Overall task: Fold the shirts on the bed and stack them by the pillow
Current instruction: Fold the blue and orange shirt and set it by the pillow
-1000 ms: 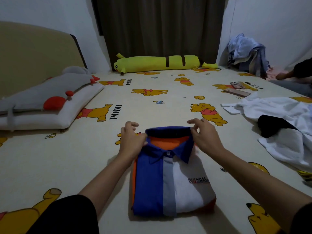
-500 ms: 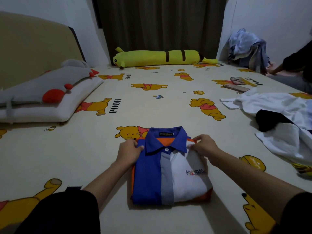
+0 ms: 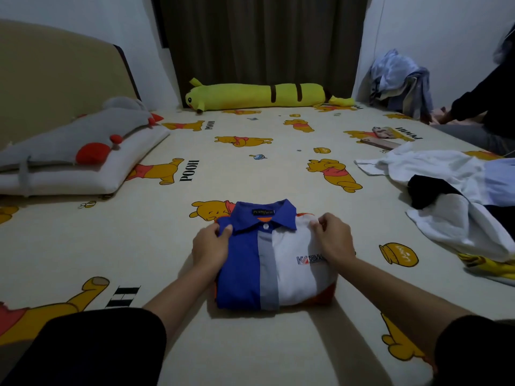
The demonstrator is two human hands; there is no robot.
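Now both hands, left hand (image 3: 209, 247) and right hand (image 3: 333, 238), pinch the soft, light folded shirt (image 3: 271, 263) near its collar, at the bed's (image 3: 250, 168) near edge; supporting it underneath seems safer.

Dim indoor light, perhaps from overhead; soft shadows, wide-angle bending at edges, slight softness.

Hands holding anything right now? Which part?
Yes: the folded shirt. The left hand grips its blue left edge below the collar; the right hand pinches the white shoulder on the right side.
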